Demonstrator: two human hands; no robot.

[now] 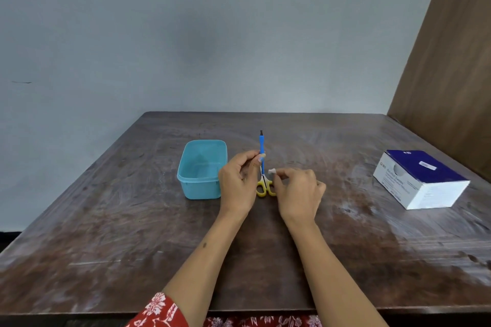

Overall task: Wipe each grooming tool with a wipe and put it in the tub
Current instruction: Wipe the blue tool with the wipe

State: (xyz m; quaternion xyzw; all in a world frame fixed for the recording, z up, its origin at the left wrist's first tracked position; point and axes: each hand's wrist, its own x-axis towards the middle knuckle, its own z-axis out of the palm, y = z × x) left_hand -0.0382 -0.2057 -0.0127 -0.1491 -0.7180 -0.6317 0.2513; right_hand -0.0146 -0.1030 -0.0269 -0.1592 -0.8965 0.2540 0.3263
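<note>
My left hand (237,180) pinches a slim blue tool (262,152) upright by its lower shaft, its dark tip above my fingers. My right hand (297,188), just beside it, pinches a small white wipe (272,171) close to the shaft. Yellow-handled scissors (265,186) lie on the table (265,260) between my hands. The tub (202,170) sits just left of my left hand. The tool looks light, stiff and smooth; I judge a grip low on the shaft safest.
</note>
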